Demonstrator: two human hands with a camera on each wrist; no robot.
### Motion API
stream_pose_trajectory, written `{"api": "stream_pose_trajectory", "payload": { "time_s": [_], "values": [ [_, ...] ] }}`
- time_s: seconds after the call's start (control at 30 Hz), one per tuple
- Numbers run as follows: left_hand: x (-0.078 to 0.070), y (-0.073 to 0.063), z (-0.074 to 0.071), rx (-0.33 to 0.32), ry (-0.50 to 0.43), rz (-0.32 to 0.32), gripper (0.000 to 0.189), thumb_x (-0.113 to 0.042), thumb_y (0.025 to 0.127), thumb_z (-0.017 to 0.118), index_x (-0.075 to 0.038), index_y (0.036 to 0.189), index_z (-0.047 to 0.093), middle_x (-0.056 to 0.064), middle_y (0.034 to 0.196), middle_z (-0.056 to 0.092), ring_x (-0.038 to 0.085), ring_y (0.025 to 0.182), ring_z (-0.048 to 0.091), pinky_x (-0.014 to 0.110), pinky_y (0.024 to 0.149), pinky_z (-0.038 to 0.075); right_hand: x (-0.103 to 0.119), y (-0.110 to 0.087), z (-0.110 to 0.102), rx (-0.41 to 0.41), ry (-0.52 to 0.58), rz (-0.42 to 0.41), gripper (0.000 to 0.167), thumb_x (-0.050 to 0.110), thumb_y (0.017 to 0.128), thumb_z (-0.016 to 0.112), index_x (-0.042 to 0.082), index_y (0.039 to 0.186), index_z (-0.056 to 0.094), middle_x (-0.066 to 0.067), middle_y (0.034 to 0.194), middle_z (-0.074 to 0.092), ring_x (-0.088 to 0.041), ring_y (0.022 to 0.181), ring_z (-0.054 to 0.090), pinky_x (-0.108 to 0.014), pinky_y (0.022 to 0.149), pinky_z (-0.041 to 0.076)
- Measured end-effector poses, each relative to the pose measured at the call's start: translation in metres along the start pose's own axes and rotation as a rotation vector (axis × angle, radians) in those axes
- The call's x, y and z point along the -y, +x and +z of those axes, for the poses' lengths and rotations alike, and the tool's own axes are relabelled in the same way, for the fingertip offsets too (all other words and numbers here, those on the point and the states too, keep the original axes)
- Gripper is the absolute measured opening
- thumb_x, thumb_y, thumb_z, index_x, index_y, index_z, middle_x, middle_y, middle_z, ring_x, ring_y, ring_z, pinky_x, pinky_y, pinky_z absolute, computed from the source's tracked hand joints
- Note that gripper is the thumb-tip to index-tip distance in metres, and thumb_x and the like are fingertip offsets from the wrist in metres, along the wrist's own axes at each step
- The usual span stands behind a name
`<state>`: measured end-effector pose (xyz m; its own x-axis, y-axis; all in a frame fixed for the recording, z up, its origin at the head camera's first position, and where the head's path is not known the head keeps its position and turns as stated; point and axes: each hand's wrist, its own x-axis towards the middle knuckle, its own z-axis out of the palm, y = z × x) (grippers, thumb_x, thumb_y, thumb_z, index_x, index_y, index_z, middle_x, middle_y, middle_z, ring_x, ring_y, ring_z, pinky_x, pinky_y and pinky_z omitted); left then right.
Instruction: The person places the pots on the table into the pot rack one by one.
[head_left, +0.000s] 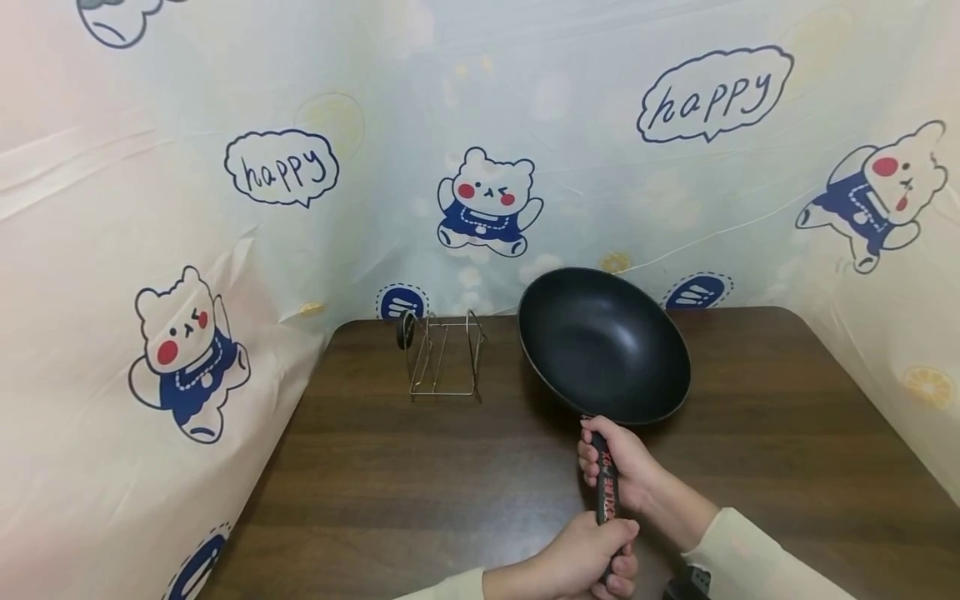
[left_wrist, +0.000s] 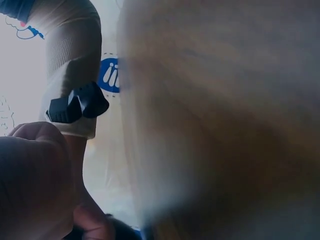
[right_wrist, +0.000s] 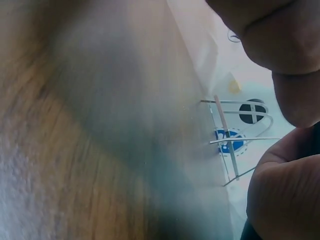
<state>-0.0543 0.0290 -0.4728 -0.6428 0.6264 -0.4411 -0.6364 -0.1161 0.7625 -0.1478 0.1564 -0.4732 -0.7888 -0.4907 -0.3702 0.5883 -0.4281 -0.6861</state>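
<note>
Wok (head_left: 600,346) tilted, right of centre, head view. Right hand (head_left: 628,467) and, below it, left hand (head_left: 576,552): both grips wrapped round its handle (head_left: 607,487). Likely front-heavy; could dip if either loosens.

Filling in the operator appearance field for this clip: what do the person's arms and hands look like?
Left hand and right hand: bare, no gloves. Left sleeve and right sleeve: long, pale cream, no visible print. Blocky black device at the right cuff. No cables visible.
</note>
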Motion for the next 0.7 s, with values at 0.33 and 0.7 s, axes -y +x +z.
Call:
{"api": "stream_pose_trajectory", "payload": {
  "time_s": [0.33,0.7],
  "values": [
    [-0.002,-0.006,-0.008,-0.061,0.208,0.039,0.033,-0.021,0.095,0.057,-0.016,0.065,0.046,-0.005,0.054,0.041,0.008,0.042,0.033,0.02,0.037,0.023,-0.001,-0.002,0.002,0.027,0.062,-0.025,0.039,0.036,0.105,0.045,0.018,0.07,0.049,0.007,0.054,0.046,-0.007,0.044,0.047,-0.022,0.046,0.045],
    [-0.006,-0.007,-0.014,-0.154,0.497,0.216,0.042,-0.024,0.094,0.061,-0.015,0.055,0.047,-0.004,0.042,0.043,0.008,0.032,0.041,0.021,0.034,0.032,0.004,-0.004,0.013,0.126,0.13,-0.154,0.043,0.039,0.105,0.046,0.018,0.067,0.047,0.006,0.049,0.041,-0.009,0.04,0.04,-0.022,0.042,0.04]
  ]
}}
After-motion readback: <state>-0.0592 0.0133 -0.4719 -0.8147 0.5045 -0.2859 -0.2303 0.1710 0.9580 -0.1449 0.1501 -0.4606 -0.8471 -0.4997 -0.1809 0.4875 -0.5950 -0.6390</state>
